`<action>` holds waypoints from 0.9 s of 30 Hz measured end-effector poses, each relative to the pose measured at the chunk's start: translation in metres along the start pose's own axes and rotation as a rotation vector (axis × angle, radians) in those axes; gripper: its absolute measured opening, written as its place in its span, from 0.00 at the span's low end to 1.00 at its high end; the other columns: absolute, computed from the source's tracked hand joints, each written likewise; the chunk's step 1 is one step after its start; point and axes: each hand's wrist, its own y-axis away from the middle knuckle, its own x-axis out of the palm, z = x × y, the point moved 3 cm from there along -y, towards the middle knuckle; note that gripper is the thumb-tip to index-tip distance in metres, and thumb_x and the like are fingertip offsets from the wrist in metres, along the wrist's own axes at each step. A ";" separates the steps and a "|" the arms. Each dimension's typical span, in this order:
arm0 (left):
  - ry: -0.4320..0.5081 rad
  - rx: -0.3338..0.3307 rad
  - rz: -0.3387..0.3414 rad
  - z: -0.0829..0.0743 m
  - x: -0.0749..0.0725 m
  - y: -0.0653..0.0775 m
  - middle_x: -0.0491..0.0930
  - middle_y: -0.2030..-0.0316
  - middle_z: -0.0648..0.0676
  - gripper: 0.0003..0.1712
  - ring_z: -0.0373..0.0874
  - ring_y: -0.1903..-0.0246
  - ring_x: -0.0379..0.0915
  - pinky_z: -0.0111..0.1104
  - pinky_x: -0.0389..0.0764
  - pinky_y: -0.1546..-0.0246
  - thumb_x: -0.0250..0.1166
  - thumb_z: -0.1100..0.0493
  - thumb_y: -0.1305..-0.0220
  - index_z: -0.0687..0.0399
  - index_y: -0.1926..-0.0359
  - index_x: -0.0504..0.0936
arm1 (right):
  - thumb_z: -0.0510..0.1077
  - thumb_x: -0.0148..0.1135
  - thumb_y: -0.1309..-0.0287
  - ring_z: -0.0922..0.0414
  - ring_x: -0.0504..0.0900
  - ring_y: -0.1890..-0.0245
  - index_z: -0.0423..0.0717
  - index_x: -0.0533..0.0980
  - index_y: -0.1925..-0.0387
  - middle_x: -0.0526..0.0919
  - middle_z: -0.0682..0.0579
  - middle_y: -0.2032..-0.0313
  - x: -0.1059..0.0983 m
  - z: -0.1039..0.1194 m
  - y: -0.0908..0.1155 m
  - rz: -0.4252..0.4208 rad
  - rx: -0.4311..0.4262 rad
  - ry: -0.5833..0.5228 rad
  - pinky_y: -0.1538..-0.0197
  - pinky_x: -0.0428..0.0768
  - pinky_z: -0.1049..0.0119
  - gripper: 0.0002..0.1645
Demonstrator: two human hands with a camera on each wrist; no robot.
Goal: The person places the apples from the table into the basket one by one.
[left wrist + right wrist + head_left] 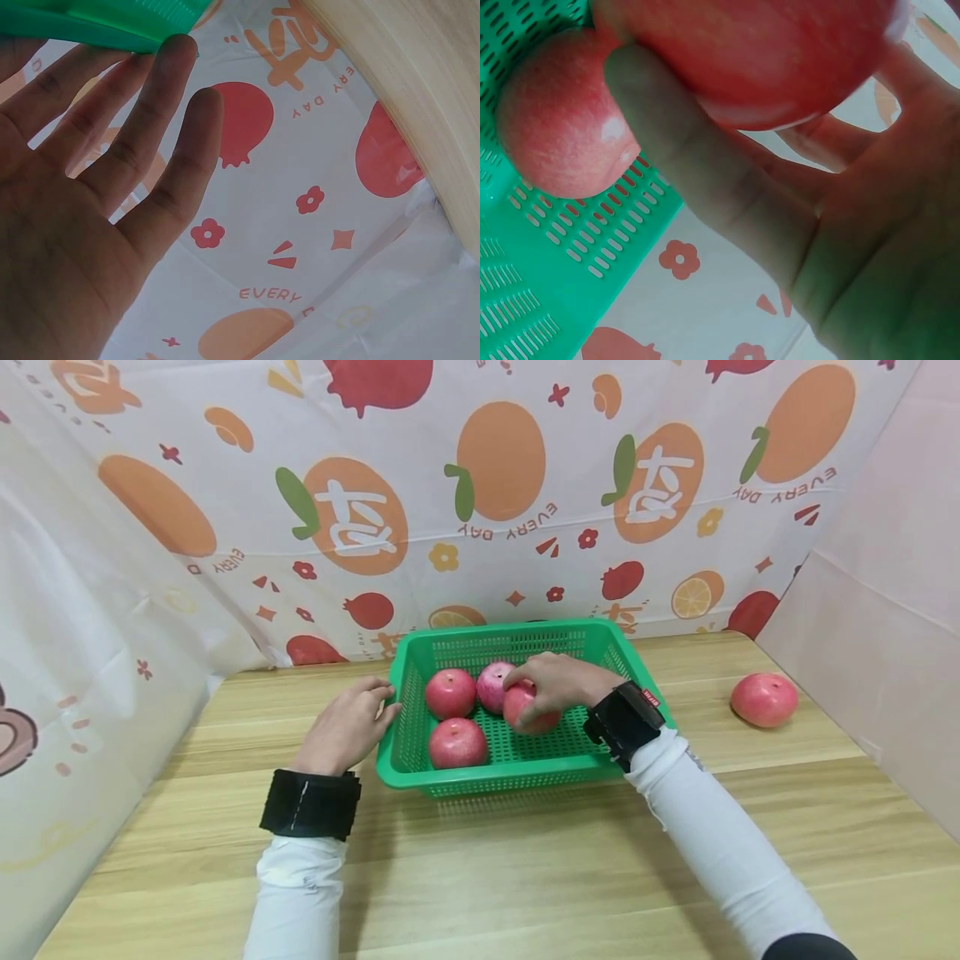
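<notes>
In the head view my right hand [558, 683] is inside a green plastic basket [517, 768], gripping a red apple [529, 710] between thumb and fingers. That apple fills the top of the right wrist view, with the thumb [697, 161] along its near side. Three more apples sit in the basket's left half: a red one [451, 692], a pinker streaked one [492, 687] and a red one nearer the front [458, 743]. My left hand [347, 727] touches the basket's left rim with its fingertips. In the left wrist view its fingers [142, 157] are extended and spread.
Another red apple [764, 699] lies on the wooden table [480, 868], to the right of the basket. A fruit-printed sheet [420, 552] hangs behind the table, and pale sheets line both sides.
</notes>
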 end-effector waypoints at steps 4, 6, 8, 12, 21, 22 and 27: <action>0.004 -0.010 0.007 0.000 0.000 0.000 0.75 0.44 0.71 0.21 0.67 0.45 0.75 0.58 0.76 0.42 0.65 0.65 0.30 0.79 0.43 0.78 | 0.50 0.75 0.44 0.47 0.71 0.43 0.47 0.77 0.35 0.77 0.43 0.44 0.002 0.002 -0.001 0.008 -0.006 -0.003 0.48 0.82 0.54 0.36; 0.006 -0.013 0.008 0.001 0.000 0.000 0.75 0.44 0.71 0.21 0.67 0.45 0.74 0.58 0.76 0.42 0.65 0.65 0.30 0.79 0.43 0.78 | 0.50 0.75 0.45 0.47 0.71 0.43 0.48 0.77 0.35 0.77 0.44 0.44 0.003 0.003 -0.003 0.010 -0.007 0.002 0.48 0.82 0.54 0.36; 0.008 -0.013 0.007 0.001 0.000 -0.001 0.75 0.44 0.71 0.21 0.67 0.45 0.74 0.58 0.76 0.43 0.65 0.65 0.30 0.79 0.43 0.78 | 0.49 0.75 0.45 0.47 0.71 0.43 0.48 0.77 0.35 0.77 0.44 0.44 0.005 0.004 -0.004 0.012 -0.009 0.008 0.48 0.82 0.55 0.36; 0.007 -0.006 0.003 0.001 -0.001 -0.001 0.75 0.44 0.72 0.21 0.67 0.45 0.74 0.58 0.76 0.43 0.65 0.65 0.30 0.79 0.43 0.78 | 0.50 0.75 0.45 0.48 0.72 0.45 0.48 0.77 0.35 0.78 0.45 0.45 0.008 0.005 -0.007 0.016 -0.026 0.034 0.48 0.82 0.55 0.35; 0.005 -0.005 0.010 0.001 0.000 -0.001 0.75 0.44 0.71 0.21 0.67 0.45 0.74 0.57 0.76 0.43 0.65 0.65 0.30 0.79 0.43 0.78 | 0.51 0.75 0.44 0.49 0.75 0.46 0.49 0.76 0.35 0.78 0.45 0.43 0.019 0.006 -0.012 0.100 0.018 0.030 0.45 0.80 0.53 0.36; 0.005 -0.006 0.011 0.001 0.000 -0.001 0.75 0.44 0.71 0.21 0.67 0.44 0.74 0.57 0.76 0.43 0.65 0.65 0.30 0.79 0.43 0.78 | 0.51 0.75 0.44 0.49 0.75 0.46 0.49 0.76 0.35 0.78 0.46 0.43 0.020 0.007 -0.012 0.105 0.023 0.026 0.45 0.80 0.52 0.36; 0.005 -0.013 0.017 0.001 0.000 -0.001 0.75 0.43 0.72 0.21 0.67 0.44 0.74 0.57 0.76 0.42 0.65 0.65 0.30 0.78 0.42 0.77 | 0.51 0.75 0.43 0.49 0.73 0.44 0.49 0.76 0.34 0.76 0.44 0.41 0.022 0.007 -0.012 0.141 0.060 0.013 0.44 0.79 0.52 0.36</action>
